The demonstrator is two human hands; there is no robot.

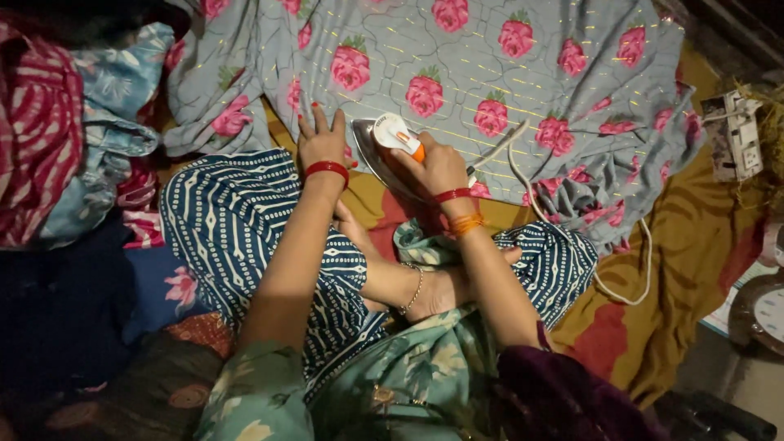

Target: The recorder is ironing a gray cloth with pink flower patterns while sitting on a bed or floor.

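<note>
A grey cloth with pink flower prints (490, 57) lies spread in front of me. My left hand (320, 140) rests flat on its near edge, fingers apart, with a red bangle at the wrist. Right beside it my right hand (437, 167) grips the handle of a white and orange clothes iron (390, 135), whose metal soleplate sits on the cloth's near edge. A white cord (645, 253) runs from the iron to the right. My crossed legs in blue and white patterned trousers (229, 212) lie below the hands.
A pile of folded and crumpled clothes (73, 131) sits at the left. A mustard and red sheet (678, 245) covers the surface under the cloth. A white power strip (735, 135) lies at the right edge, a round clock (763, 310) below it.
</note>
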